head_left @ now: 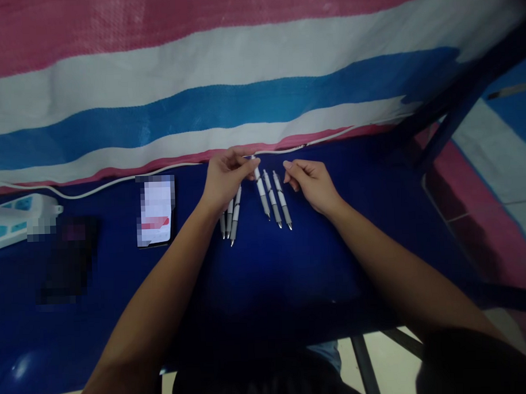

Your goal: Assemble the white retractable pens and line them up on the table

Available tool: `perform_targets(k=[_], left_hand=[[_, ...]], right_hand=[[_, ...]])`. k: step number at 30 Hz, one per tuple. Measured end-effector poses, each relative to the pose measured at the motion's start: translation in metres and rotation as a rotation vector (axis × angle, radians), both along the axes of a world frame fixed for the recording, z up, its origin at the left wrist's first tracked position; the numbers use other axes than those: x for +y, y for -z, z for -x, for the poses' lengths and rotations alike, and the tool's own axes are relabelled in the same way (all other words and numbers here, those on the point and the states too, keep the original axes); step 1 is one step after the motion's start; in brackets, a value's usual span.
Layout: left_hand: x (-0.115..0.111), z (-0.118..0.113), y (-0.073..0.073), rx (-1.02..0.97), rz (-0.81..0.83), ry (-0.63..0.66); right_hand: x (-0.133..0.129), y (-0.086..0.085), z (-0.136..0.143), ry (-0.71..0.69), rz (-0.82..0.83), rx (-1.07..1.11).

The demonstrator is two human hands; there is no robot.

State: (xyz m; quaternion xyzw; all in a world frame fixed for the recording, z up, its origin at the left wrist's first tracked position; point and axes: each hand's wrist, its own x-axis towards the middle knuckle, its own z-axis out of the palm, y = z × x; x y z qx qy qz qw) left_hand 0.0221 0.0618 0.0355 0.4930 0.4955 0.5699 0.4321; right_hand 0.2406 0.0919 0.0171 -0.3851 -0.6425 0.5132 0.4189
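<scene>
My left hand (228,178) is closed, thumb and forefinger pinching the top end of a white pen with a grey grip (261,192). That pen's metal tip points toward me, and it lies at a slight slant. Two similar pens, a middle one (271,196) and a right one (282,199), lie side by side just right of it. Under and beside my left wrist is a group of several more such pens (235,221), their upper ends partly hidden by the hand. My right hand (312,184) is loosely closed with curled fingers just right of the pens, seemingly holding nothing.
The pens lie on a dark blue tabletop (291,276). To the left are a lit phone (156,211), a blurred dark object (70,255) and a white power strip (20,214). A white cable (115,179) runs along the back, below a striped sheet (199,113).
</scene>
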Motion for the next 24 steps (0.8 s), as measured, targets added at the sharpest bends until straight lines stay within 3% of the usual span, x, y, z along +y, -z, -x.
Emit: perform_targets(k=[8,16,24], left_hand=[[-0.0005,0.0001,0.0016,-0.032,0.017,-0.003],[-0.0053,-0.0045,-0.0071,0.029,0.010,0.029],[-0.0013,0.0027,-0.0011,-0.043,0.030,-0.026]], right_hand=[[-0.0017,-0.0035,0.0004,0.002,-0.010,0.005],[-0.0013,-0.0029,0.0006,0.000,-0.009,-0.002],[-0.0010,-0.0016,0.0006,0.002,-0.003,-0.016]])
